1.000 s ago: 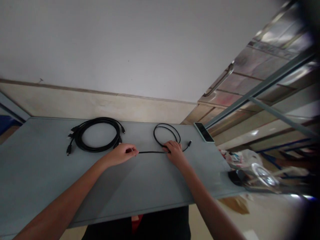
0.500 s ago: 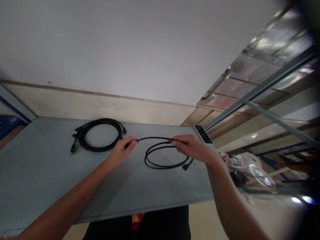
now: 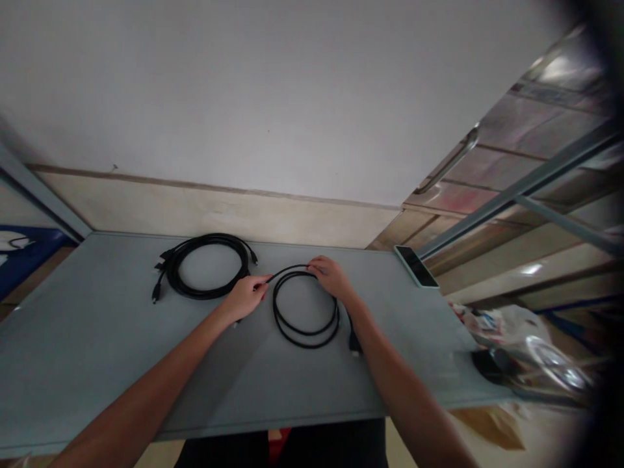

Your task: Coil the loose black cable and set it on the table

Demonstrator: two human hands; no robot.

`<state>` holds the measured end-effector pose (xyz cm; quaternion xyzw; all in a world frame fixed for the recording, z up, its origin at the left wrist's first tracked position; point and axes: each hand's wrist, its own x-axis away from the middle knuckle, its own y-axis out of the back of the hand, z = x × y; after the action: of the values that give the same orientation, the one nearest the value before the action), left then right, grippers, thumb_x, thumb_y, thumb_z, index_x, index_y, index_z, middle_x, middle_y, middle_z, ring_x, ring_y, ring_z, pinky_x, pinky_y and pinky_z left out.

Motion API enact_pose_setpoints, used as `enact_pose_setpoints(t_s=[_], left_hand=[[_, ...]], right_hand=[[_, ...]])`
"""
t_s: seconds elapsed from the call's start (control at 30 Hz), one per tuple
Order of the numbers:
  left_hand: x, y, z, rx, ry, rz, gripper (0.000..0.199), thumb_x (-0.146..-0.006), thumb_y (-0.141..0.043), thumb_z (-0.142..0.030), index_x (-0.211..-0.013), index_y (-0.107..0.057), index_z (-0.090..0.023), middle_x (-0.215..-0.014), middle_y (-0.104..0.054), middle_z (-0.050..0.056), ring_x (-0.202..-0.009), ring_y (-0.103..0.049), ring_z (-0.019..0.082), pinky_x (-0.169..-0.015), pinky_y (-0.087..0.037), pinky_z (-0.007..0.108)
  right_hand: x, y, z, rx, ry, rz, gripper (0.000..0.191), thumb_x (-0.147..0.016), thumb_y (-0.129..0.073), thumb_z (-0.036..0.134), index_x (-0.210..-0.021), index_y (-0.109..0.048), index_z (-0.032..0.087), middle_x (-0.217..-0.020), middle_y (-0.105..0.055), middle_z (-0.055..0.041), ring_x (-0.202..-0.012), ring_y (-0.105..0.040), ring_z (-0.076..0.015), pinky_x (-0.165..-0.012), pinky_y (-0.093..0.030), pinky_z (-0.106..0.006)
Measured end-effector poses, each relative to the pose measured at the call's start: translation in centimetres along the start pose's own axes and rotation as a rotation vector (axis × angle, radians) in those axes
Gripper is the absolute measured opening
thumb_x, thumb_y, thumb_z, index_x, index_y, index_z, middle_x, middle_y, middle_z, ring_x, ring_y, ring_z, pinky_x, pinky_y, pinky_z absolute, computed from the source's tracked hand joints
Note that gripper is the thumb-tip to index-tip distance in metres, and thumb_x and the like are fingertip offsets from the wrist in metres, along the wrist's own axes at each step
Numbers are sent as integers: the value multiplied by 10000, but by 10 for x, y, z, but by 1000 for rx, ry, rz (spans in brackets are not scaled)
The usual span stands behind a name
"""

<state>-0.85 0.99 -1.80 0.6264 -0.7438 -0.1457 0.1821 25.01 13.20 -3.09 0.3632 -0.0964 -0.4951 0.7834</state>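
lying coiled on the grey table (image 3: 97, 338), the thin black cable (image 3: 306, 328) sits between both hands; the left hand (image 3: 247, 296) pinches its end, the right hand (image 3: 331, 278) grips the loop's far edge.

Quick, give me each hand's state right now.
Left hand: shut, pinching the thin cable.
Right hand: shut, fingers gripping the same cable at the top of its coil.
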Motion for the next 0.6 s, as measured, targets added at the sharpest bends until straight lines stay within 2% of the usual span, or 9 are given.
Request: enact_pose_setpoints(t_s=[0.07,0.1,0.17,0.23,0.3,0.37,0.43,0.5,0.6], left_hand=[[1,0,-2,-57,-15,59,469,-935,-429,-315,-1313,-624,-118,-646,-589,12,-547,-495,131,-566,-397,247],[2,0,-4,-79,-31,95,462,-936,-433,-315,-1307,-632,-124,-662,-600,20,-578,-510,138,-582,-402,249],[3,1,-7,-90,-49,191,463,-934,-448,-325,-1303,-637,-120,-678,-602,29,-613,-515,145,-588,-401,248],[5,3,-9,-53,-1,327,489,-931,-463,-360,-1334,-612,-126,-657,-559,13,-577,-474,131,-541,-374,233],[8,9,-9,15,81,467,528,-919,-491,-405,-1374,-576,-150,-635,-483,-17,-527,-406,109,-479,-324,211],[10,19,-9,105,154,556,558,-895,-538,-440,-1384,-565,-172,-636,-422,-34,-514,-359,96,-445,-284,196],[12,33,-9,210,219,594,559,-869,-590,-454,-1353,-590,-174,-640,-387,-40,-512,-327,88,-431,-253,189],[14,50,-8,325,301,596,553,-852,-624,-457,-1325,-610,-170,-642,-367,-43,-489,-273,75,-414,-201,188],[16,72,-6,452,380,557,534,-836,-656,-425,-1319,-607,-203,-638,-344,-51,-458,-196,59,-399,-134,190]], right_hand=[[4,0,-5,20,-5,-110,240,-862,-591,368,-849,-731,173,-900,-706,-92,-857,-626,-203,-817,-486,-351],[6,3,-7,-15,-49,-99,241,-853,-607,375,-857,-736,172,-870,-708,-87,-822,-623,-197,-780,-488,-339],[11,13,-12,-158,-179,21,269,-820,-659,415,-864,-741,162,-742,-675,-56,-667,-579,-155,-619,-459,-282],[16,25,-18,-370,-312,180,316,-767,-721,442,-870,-734,143,-591,-561,3,-502,-440,-91,-458,-328,-227],[20,36,-24,-581,-409,285,338,-723,-770,420,-881,-723,125,-516,-419,60,-435,-285,-48,-404,-186,-210],[24,46,-32,-733,-449,324,332,-702,-792,361,-915,-722,116,-514,-344,84,-437,-214,-35,-402,-122,-211],[27,55,-40,-825,-456,305,356,-708,-785,304,-1006,-724,119,-535,-309,91,-453,-185,-35,-409,-99,-210],[29,65,-47,-898,-448,229,419,-717,-770,265,-1111,-706,139,-560,-278,94,-470,-163,-40,-415,-84,-208],[31,77,-56,-966,-436,102,433,-716,-751,236,-1138,-698,152,-581,-241,94,-487,-144,-47,-419,-77,-207]])
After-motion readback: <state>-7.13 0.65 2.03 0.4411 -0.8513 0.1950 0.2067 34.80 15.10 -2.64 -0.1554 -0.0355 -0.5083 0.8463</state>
